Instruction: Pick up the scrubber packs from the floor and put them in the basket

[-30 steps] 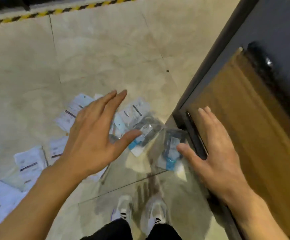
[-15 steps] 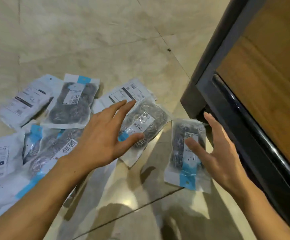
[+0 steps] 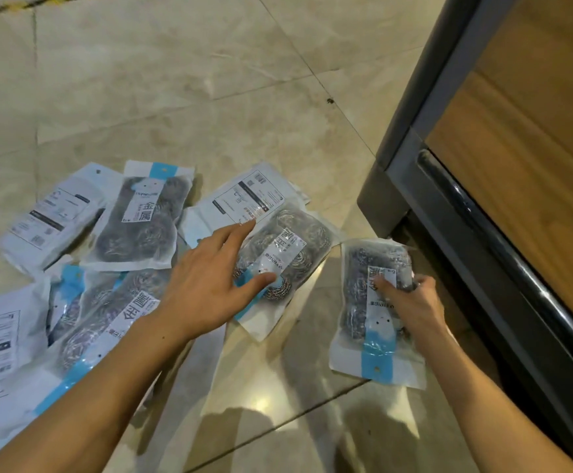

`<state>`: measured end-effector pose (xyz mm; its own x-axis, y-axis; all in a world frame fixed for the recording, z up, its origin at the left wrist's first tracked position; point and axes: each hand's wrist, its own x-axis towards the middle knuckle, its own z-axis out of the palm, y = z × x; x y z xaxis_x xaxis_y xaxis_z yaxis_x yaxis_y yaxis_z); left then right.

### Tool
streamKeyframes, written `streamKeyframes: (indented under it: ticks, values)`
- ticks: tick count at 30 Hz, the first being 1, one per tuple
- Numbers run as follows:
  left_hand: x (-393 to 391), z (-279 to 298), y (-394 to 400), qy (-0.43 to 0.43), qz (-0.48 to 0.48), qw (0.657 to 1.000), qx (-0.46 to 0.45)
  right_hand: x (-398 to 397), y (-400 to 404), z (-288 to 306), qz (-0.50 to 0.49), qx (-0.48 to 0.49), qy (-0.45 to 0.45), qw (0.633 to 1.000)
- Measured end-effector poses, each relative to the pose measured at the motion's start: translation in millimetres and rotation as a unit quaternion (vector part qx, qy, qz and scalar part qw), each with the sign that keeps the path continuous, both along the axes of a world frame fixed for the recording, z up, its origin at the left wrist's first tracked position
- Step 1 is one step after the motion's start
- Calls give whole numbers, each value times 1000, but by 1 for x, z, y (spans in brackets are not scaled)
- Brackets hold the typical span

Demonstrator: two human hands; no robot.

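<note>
Several clear scrubber packs with blue strips lie on the beige tiled floor. My right hand (image 3: 411, 302) is closed around the right edge of a lone pack (image 3: 370, 322) lying near the cabinet corner. My left hand (image 3: 209, 285) rests with fingers spread on a tilted pack (image 3: 291, 247), thumb on its blue strip. Another pack (image 3: 141, 220) lies face up to the left, and one more pack (image 3: 104, 315) is partly under my left forearm. No basket is in view.
A grey-framed cabinet (image 3: 408, 172) with a wooden front and a black rail (image 3: 503, 254) stands at the right, close to my right hand. Face-down white packs (image 3: 52, 213) lie at the far left. A yellow-black floor stripe (image 3: 11, 6) runs along the top left.
The view has dropped closer to the floor. My right hand moved onto the lone pack and closed on it. My left hand came down onto the tilted pack.
</note>
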<state>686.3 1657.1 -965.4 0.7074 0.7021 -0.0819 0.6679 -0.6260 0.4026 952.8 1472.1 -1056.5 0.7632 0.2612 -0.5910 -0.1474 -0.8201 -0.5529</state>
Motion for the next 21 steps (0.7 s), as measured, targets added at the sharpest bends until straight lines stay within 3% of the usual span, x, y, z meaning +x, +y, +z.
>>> streamKeyframes:
  ticks: [5,13,21]
  values:
    - [4,-10,12,37,24,998,-43,1,16,-13,-46,-64,-25,997]
    - [55,-53,41,64,85,987,-121,-2,21,-32,-107,62,64,990]
    - [94,-93,41,161,176,957,-163,-18,22,-20,-108,89,30,990]
